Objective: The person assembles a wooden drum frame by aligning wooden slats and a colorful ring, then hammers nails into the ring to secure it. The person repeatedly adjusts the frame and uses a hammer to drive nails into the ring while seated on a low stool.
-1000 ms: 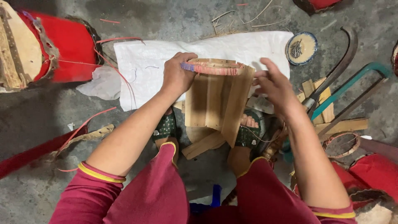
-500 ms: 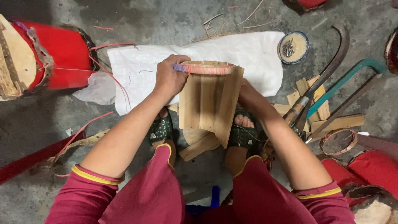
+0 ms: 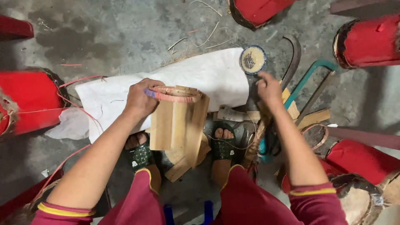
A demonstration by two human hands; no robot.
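Note:
My left hand grips the top of a small drum shell made of upright wooden slats, held together by a pink band around its rim. The shell stands between my feet. My right hand is away from the shell, reaching out to the right, just below a small round tin of nails. Its fingers are bent and I cannot see anything in them. Loose wooden slats lie on the floor under the shell.
A white sack is spread on the concrete floor behind the shell. A teal-framed saw and a curved blade lie right of my right hand. Red drums stand left, top and right.
My right hand has let go of the slat shell and moved right and away, toward the tin of nails. The left hand keeps its grip on the rim.

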